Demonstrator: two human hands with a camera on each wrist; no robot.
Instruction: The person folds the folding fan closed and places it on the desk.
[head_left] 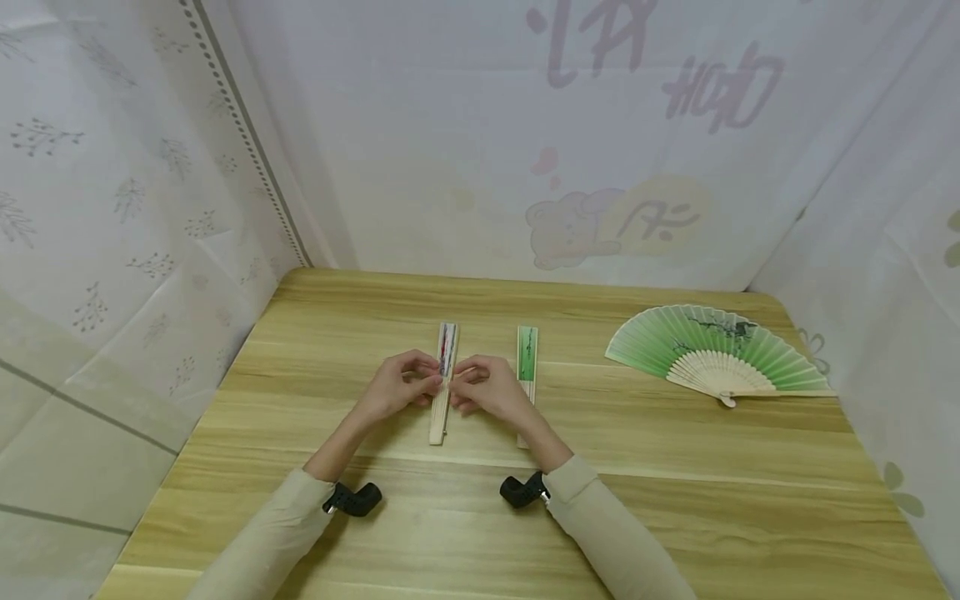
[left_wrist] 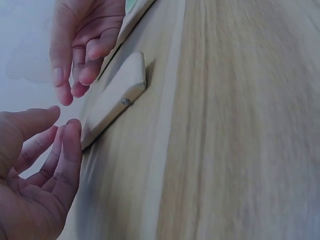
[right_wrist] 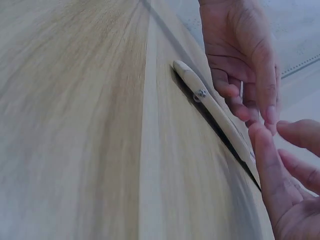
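Note:
A folded hand fan (head_left: pixel 438 422) lies on the table between my two hands, with pale wooden ribs and a white leaf marked in red and blue. My left hand (head_left: pixel 390 392) is at its left edge, fingers loosely bent. On the opposite edge is my right hand (head_left: pixel 492 392), its fingers bent too. In the left wrist view, a gap shows between the left thumb and fingers, and the fan's riveted end (left_wrist: pixel 120 87) lies on the wood. From the right wrist, the right thumb and fingers also stand apart beside the fan (right_wrist: pixel 215 107). Whether fingertips touch it, I cannot tell.
A folded green fan (head_left: pixel 527 354) lies just right of my right hand, its lower part partly covered by the wrist. An opened green fan (head_left: pixel 645 350) spreads at the table's right. The wooden table (head_left: pixel 450 533) meets printed curtains (head_left: pixel 420 167) behind and at both sides.

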